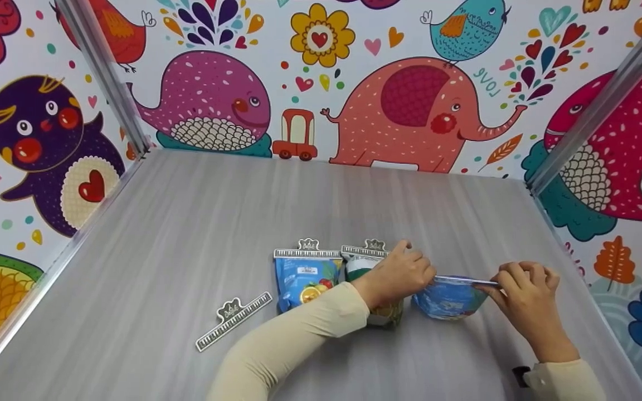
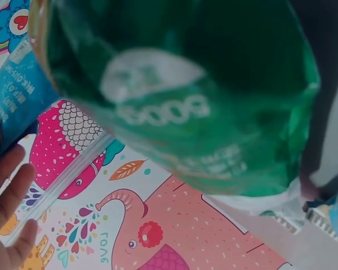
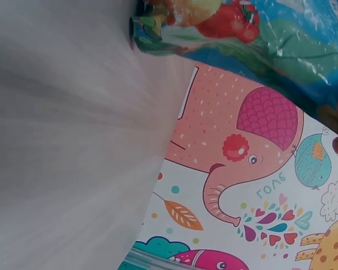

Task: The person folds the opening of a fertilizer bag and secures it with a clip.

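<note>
A blue food bag (image 1: 449, 301) is held just above or on the table between both hands, its top edge drawn into a straight line. At its left top corner my left hand (image 1: 402, 275) pinches the edge; the other fingers (image 2: 11, 197) are spread loosely. My right hand (image 1: 527, 301) grips the right end of the same edge between thumb and fingers. In the right wrist view the blue bag (image 3: 298, 45) shows printed vegetables. Partly hidden by the left forearm, a green bag (image 1: 357, 267) stands beside the left hand, with a clip (image 1: 374, 249) across its top.
Left of the green bag, another blue bag (image 1: 298, 278) is topped by a piano-keyboard clip (image 1: 308, 253). A loose matching clip (image 1: 233, 320) lies slanted farther left on the grey table (image 1: 187, 223). Printed walls (image 1: 321, 83) and metal posts (image 1: 103, 72) bound the back and sides.
</note>
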`<state>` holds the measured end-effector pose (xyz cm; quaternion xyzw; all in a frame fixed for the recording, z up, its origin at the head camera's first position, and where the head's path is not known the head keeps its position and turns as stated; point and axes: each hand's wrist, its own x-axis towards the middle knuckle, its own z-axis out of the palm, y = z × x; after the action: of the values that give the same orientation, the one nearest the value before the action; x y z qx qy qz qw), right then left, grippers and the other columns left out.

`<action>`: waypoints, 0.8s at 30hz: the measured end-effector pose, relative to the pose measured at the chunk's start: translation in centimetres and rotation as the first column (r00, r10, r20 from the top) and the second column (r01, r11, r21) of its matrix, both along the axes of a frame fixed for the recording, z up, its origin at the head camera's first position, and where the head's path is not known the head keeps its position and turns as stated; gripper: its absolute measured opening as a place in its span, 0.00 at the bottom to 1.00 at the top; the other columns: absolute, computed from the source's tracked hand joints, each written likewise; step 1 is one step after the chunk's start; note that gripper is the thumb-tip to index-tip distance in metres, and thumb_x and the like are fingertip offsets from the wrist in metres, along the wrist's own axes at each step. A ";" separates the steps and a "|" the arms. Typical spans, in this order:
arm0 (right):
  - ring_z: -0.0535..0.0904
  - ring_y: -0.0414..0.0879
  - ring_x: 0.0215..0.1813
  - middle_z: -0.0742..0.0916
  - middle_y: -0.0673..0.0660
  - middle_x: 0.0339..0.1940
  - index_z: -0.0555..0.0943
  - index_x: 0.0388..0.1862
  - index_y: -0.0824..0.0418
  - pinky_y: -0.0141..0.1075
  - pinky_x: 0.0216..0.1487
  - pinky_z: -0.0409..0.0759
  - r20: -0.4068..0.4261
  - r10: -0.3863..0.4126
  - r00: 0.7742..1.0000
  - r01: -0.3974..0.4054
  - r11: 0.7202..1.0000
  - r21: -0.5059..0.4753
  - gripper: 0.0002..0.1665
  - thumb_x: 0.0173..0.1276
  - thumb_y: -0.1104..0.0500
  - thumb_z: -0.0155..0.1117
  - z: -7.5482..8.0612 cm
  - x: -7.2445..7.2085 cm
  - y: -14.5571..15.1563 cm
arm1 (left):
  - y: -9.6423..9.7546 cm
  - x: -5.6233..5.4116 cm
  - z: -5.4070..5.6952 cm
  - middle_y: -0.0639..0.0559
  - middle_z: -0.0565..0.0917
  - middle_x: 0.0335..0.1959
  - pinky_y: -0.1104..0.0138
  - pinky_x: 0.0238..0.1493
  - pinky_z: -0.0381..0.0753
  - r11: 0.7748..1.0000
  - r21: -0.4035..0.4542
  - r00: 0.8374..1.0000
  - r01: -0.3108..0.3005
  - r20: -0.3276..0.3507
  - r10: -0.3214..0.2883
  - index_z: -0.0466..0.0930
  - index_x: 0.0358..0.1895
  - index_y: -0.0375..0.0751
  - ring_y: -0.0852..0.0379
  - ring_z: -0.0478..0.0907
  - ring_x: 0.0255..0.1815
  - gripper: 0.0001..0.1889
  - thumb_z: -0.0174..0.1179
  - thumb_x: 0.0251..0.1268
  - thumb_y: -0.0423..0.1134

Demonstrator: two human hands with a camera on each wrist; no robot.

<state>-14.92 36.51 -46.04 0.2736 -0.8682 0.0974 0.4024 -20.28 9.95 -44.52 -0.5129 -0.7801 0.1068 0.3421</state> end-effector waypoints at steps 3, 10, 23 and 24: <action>0.68 0.63 0.41 0.79 0.61 0.32 0.74 0.28 0.64 0.61 0.43 0.53 0.003 0.010 1.000 -0.010 1.000 0.014 0.33 0.74 0.35 0.48 0.0 0.0 0.2 | 0.0 0.0 0.1 0.59 0.87 0.41 0.60 0.53 0.77 1.000 0.002 1.000 0.001 -0.010 -0.001 0.85 0.44 0.53 0.62 0.82 0.41 0.10 0.52 0.78 0.43; 0.69 0.65 0.41 0.79 0.61 0.33 0.71 0.29 0.63 0.61 0.43 0.53 -0.003 0.026 1.000 -0.026 0.998 0.049 0.31 0.76 0.37 0.46 0.0 -0.1 0.4 | 0.0 -0.2 -0.3 0.60 0.87 0.38 0.60 0.52 0.77 0.998 0.053 0.999 0.033 -0.044 -0.031 0.85 0.40 0.53 0.63 0.81 0.39 0.12 0.51 0.78 0.46; 0.70 0.65 0.42 0.79 0.63 0.34 0.70 0.28 0.64 0.60 0.42 0.54 0.042 0.022 0.999 -0.023 0.999 0.025 0.32 0.75 0.37 0.46 -0.4 -0.1 0.3 | 0.1 -0.3 -0.6 0.60 0.87 0.36 0.60 0.51 0.77 0.994 0.100 0.999 0.035 -0.021 -0.033 0.85 0.39 0.53 0.63 0.82 0.37 0.12 0.52 0.77 0.48; 0.70 0.65 0.42 0.79 0.63 0.34 0.70 0.28 0.64 0.60 0.42 0.54 0.042 0.023 0.999 -0.024 0.999 0.024 0.32 0.75 0.37 0.46 -0.4 -0.1 0.3 | 0.1 -0.2 -0.6 0.60 0.87 0.36 0.60 0.51 0.77 0.994 0.105 0.999 0.034 -0.024 -0.031 0.85 0.38 0.53 0.63 0.82 0.37 0.13 0.52 0.77 0.49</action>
<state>-15.00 36.84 -46.43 0.2866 -0.8742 0.0973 0.3797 -20.50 10.00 -45.07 -0.5057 -0.7723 0.0657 0.3789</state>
